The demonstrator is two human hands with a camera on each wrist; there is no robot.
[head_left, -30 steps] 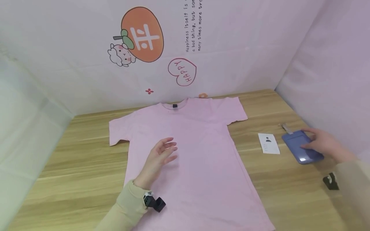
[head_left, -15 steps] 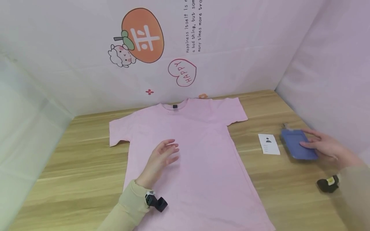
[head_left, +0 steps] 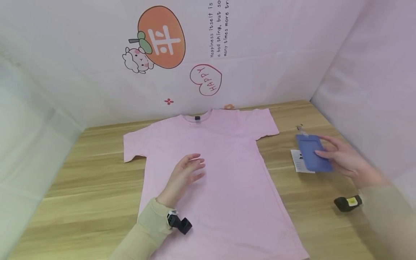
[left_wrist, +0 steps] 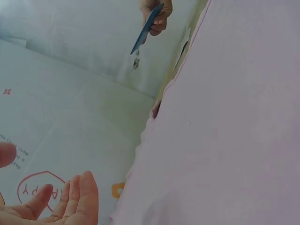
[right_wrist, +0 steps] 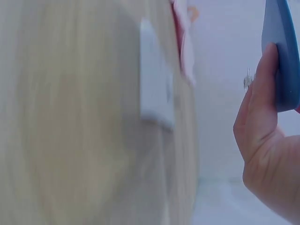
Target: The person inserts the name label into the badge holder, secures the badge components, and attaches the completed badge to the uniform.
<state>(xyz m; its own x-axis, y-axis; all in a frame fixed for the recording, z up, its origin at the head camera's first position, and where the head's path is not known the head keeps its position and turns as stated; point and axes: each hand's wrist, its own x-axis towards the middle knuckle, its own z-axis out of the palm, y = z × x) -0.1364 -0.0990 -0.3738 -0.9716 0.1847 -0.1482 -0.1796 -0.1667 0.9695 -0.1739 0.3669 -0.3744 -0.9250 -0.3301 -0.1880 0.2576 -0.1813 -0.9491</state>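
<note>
Blue badge holder, pinched by the right hand, tilts above a white card at centre right; a weak pinch could drop it. The left hand, loosely open and empty, hovers over a pink T-shirt.

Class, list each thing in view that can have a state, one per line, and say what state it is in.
Blue badge holder: held above the table
Clip: on the holder's end, clipped to nothing
White card: lying on the table, outside the holder
Pink T-shirt: spread out, unfolded
Left hand: holding nothing, fingers loosely bent
Right hand: gripping the holder
</note>
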